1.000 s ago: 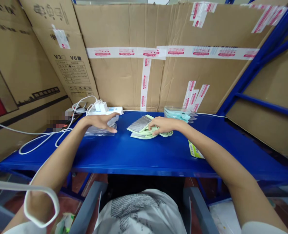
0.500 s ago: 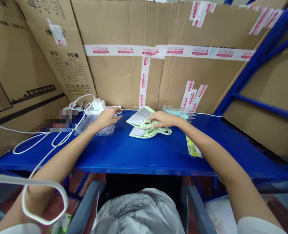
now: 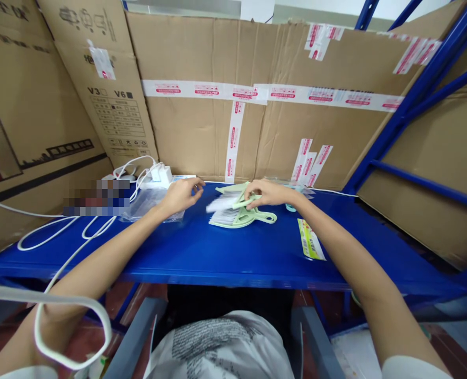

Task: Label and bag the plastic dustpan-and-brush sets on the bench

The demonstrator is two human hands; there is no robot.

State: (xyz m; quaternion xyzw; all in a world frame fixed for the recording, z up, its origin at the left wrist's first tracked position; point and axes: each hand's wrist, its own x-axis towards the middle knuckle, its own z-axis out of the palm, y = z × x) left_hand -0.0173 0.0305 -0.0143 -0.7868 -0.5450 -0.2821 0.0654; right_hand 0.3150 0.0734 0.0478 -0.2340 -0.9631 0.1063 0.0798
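Note:
My right hand (image 3: 268, 192) grips a small hand brush (image 3: 222, 201) by its pale green handle, its white bristles pointing left and slightly smeared by motion. Under it, a second green brush (image 3: 233, 223) lies flat on the blue table, bristles to the left and looped handle to the right. Behind the held brush shows a pale green piece (image 3: 226, 188), perhaps a dustpan, mostly covered by the brush and my hand. My left hand (image 3: 181, 196) hovers left of the brushes, fingers bent and apart, holding nothing.
A clear plastic bag (image 3: 144, 202) lies beside my left wrist, near a white plug block (image 3: 161, 175) with looping white cables (image 3: 99, 226). A yellow-and-white card (image 3: 311, 240) lies by my right forearm. Cardboard panels (image 3: 201, 137) wall the table's back; a blue frame (image 3: 399, 121) stands right.
My right hand has lifted and tilted the upper brush off the pile, uncovering more of the lower brush and the green piece behind. My left hand has moved slightly right. The view has tipped up a little.

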